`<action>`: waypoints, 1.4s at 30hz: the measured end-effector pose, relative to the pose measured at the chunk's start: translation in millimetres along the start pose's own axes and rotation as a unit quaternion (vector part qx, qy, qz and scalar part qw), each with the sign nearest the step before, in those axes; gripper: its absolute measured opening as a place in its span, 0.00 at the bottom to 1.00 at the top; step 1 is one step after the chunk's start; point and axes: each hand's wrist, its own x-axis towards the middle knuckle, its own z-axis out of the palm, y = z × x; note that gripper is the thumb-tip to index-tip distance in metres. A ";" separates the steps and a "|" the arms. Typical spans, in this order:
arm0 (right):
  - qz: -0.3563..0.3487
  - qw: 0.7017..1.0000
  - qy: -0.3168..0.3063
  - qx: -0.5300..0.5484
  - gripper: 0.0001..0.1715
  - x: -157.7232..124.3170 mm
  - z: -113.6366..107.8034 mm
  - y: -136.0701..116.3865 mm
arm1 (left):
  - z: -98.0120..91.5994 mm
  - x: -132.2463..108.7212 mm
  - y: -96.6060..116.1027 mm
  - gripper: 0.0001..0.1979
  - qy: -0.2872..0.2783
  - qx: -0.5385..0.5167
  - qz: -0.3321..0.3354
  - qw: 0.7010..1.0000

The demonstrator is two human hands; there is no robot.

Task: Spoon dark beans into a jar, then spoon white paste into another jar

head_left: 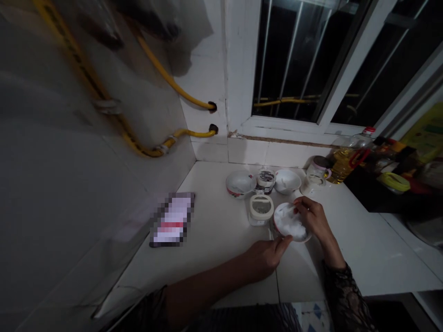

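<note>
A small bowl of white powder (290,225) sits on the white counter (214,230). My left hand (265,257) pinches the near rim of that bowl with thumb and fingers. My right hand (313,216) is over the bowl's far right side, fingers curled closed around a thin white utensil that dips into the powder. A lidded white jar (260,208) stands just left of the bowl.
Behind stand two white bowls (241,183) (287,180), a dark-topped jar (266,179), a clear lidded jar (316,177) and an oil bottle (346,159). A blurred-out flat object (172,219) lies at left. Yellow hoses (180,90) run along the wall. A dark stove area (391,193) is at right.
</note>
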 end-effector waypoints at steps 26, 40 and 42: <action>0.088 0.982 0.072 0.148 0.07 9.2 -12.2 2.0 | -3.4 1.2 -0.4 0.28 0.000 -0.003 0.004 1.000; 0.030 0.968 0.101 0.226 0.11 5.0 -3.8 -14.3 | 0.8 0.4 -1.3 0.28 0.003 0.002 0.011 1.000; -0.022 0.974 0.105 0.202 0.12 -0.8 5.2 -20.5 | 0.7 1.1 -1.2 0.26 0.005 0.002 0.008 1.000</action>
